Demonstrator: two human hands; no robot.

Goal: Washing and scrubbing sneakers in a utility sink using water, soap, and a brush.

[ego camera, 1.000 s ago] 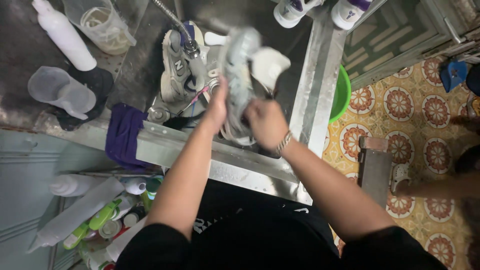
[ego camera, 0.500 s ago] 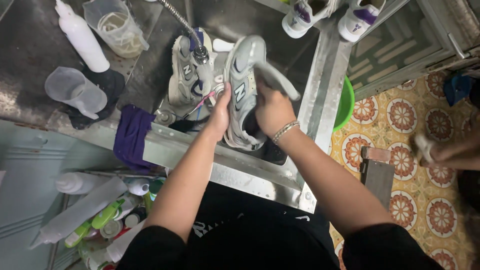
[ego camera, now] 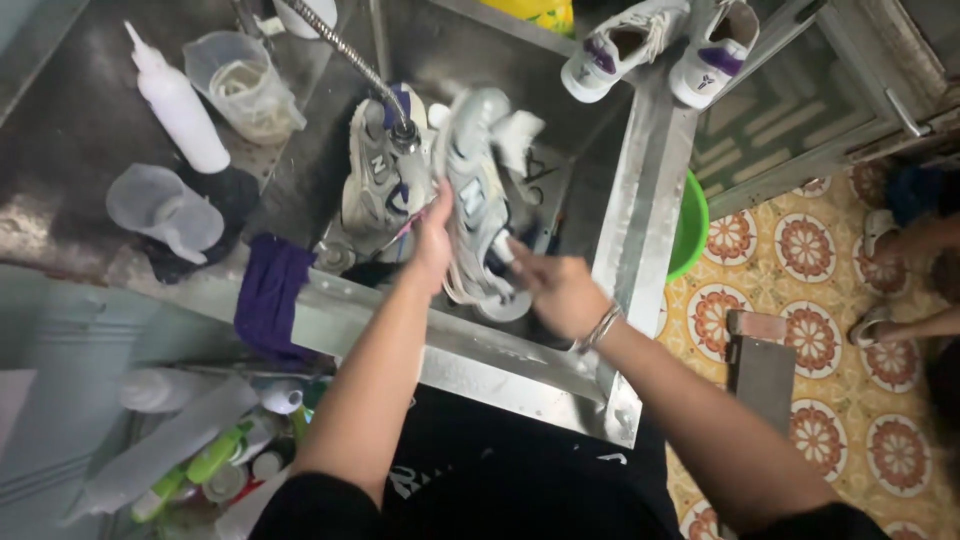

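So rn my left hand point(ego camera: 432, 240) is wrapped round the side of a grey sneaker point(ego camera: 475, 195), fingers closed on it, holding it upright-ish over the steel sink point(ego camera: 640, 200) w/ the toe pointing far. Right hand point(ego camera: 555, 290) is just beside the shoe's near end, fingers curled in narrow; it's blurred, so can't tell if they're actually gripping the shoe or something small next to it. Silver bracelet point(ego camera: 600, 325) on that wrist. Sneaker's basically mid-sink, right under the spray hose head point(ego camera: 403, 135), and its twin, a second grey sneaker point(ego camera: 375, 180), sits just left of it, touching or nearly so. Purple cloth point(ego camera: 268, 300) hangs over the near-left sink rim. On the dark counter to the left: white squeeze bottle point(ego camera: 175, 100), clear measuring jug point(ego camera: 245, 85) and a tipped clear cup point(ego camera: 165, 210). Far right on the sink edge there's a pair of white sneakers w/ purple lining point(ego camera: 660, 45). Green basin point(ego camera: 692, 225) peeks out just right of the sink, above the orange patterned floor tiles point(ego camera: 820, 330). Bottles are piled on the shelf point(ego camera: 200, 450) near left.
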